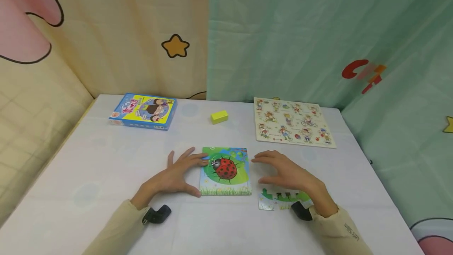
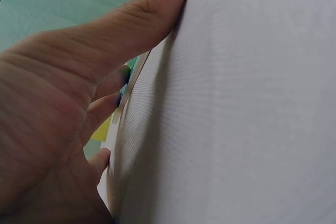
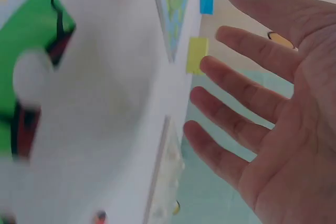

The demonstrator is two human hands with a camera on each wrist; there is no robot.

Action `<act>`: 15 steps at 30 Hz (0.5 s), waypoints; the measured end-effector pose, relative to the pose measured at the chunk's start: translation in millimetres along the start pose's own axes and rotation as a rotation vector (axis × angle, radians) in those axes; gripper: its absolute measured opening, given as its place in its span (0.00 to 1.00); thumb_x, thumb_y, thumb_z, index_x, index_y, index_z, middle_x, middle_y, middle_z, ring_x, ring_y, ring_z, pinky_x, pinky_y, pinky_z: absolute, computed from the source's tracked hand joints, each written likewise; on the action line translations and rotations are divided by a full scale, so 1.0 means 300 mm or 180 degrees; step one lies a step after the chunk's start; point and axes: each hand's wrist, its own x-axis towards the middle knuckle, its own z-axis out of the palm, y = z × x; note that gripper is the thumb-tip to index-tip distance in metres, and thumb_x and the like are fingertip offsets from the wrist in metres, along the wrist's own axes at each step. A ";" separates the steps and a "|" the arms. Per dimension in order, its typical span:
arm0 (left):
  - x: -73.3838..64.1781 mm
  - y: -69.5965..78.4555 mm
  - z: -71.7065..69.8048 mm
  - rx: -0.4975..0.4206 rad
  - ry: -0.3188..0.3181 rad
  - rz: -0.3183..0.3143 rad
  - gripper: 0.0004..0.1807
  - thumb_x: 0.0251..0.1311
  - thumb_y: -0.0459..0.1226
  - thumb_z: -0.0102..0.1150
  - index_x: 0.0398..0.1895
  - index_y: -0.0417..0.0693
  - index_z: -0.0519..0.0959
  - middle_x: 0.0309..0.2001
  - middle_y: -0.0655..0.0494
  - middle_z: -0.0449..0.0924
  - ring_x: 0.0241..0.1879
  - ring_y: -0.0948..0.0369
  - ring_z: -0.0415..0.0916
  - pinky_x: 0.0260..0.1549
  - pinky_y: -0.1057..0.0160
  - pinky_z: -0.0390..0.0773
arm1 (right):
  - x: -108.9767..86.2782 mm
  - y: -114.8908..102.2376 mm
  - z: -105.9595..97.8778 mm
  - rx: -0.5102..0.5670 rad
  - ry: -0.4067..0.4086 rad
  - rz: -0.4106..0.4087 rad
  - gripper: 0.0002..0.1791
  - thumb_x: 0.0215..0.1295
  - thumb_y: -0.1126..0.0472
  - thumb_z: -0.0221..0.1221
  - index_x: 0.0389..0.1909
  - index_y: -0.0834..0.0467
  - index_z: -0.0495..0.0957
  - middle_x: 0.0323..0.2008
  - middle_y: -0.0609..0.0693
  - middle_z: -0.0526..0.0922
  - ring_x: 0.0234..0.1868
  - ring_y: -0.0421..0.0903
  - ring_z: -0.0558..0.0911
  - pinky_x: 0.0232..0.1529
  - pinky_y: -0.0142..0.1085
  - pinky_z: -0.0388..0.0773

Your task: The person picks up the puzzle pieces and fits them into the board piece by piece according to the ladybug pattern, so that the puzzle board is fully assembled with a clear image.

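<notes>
A square ladybug puzzle board (image 1: 226,186) lies flat on the white table. My left hand (image 1: 175,176) is spread along its left side, with fingertips on the upper left edge and the thumb at the lower left corner. In the left wrist view, the thumb (image 2: 126,22) and fingers reach to the board's thin edge. My right hand (image 1: 288,172) hovers right of the board, its fingers apart and holding nothing, as the right wrist view also shows. Loose puzzle pieces (image 1: 266,202) with green and white print lie below the right hand, partly hidden by the wrist.
A blue and yellow box (image 1: 145,111) stands at the back left. Behind the ladybug board sits a yellow block (image 1: 219,117). At the back right lies a wooden board with several figures (image 1: 293,123). Curtains hang behind the table.
</notes>
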 end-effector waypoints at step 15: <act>0.000 -0.007 0.007 0.0006 0.0023 -0.0003 0.47 0.39 0.55 0.81 0.67 0.57 0.74 0.77 0.57 0.61 0.80 0.42 0.38 0.63 0.23 0.21 | -0.153 0.203 -0.078 -0.0037 -0.0062 0.0564 0.41 0.51 0.46 0.75 0.65 0.57 0.75 0.65 0.59 0.73 0.65 0.63 0.69 0.62 0.62 0.69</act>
